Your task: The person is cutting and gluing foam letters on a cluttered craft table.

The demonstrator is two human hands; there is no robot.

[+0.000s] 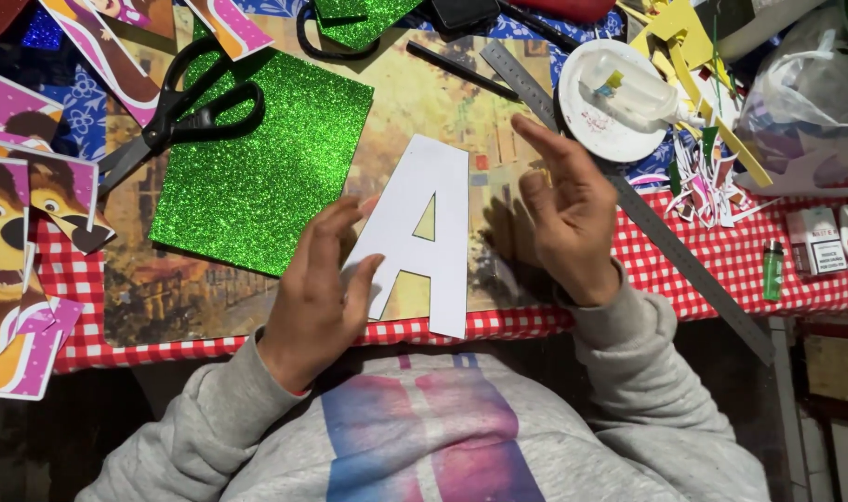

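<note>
Fingers of the left hand lie on the left leg of a flat white paper letter, a smooth capital shape with a triangular hole cut through it; the fingertips press it down from above, loosely curved and not clamped around anything. Right of the letter, the right hand hovers with its palm turned inward, fingers spread apart and holding nothing. Flat on a glossy printed picture sheet at the near edge of the table, the letter has its foot reaching the red-and-white checked cloth. Just left of it lies a square of coarse green glitter foam, with black-handled scissors resting across its far left corner. A long grey metal ruler runs diagonally behind the right hand, passing a round white plastic lid at the far right.
</note>
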